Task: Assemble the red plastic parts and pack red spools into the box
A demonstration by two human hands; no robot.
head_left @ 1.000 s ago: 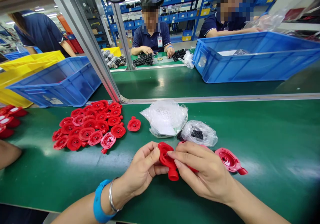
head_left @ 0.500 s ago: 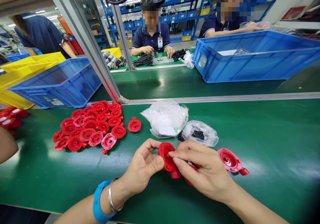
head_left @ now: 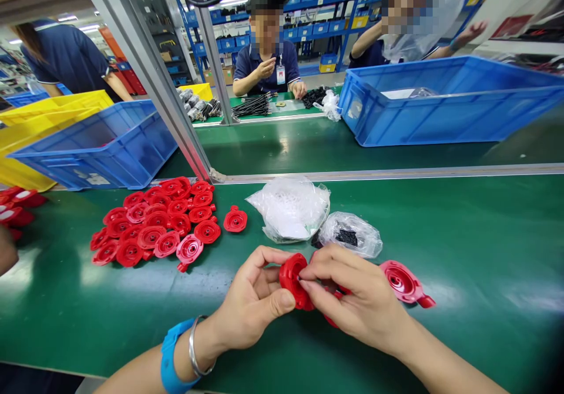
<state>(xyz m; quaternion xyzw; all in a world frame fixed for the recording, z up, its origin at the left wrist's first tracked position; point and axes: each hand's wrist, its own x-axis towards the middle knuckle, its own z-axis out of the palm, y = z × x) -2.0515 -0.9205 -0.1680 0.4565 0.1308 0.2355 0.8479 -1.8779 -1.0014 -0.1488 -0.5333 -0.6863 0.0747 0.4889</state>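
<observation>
My left hand (head_left: 259, 303) grips a round red plastic housing (head_left: 291, 278) by its edge, with the hollow side turned to the right. The fingertips of my right hand (head_left: 356, 297) are pinched together at the middle of that housing; what they hold, if anything, is too small to make out. Partly hidden under my right hand lies more red plastic. Just right of it a pinkish-red housing with a short spout (head_left: 404, 282) rests on the green table (head_left: 484, 235). Behind my hands sit a clear bag of small white parts (head_left: 291, 209) and a clear bag with black parts (head_left: 352, 235).
A pile of red housings (head_left: 152, 235) covers the left of the table, with one single housing (head_left: 235, 219) beside it. A metal post (head_left: 145, 71) rises behind the pile. Blue bins (head_left: 101, 159) stand beyond the rail. Co-workers sit across; another person's arm (head_left: 6, 253) shows at left.
The housing in my left hand has tilted, so its spout no longer shows. My right fingertips stay at its centre. Across the table, a co-worker has lifted a clear plastic bag.
</observation>
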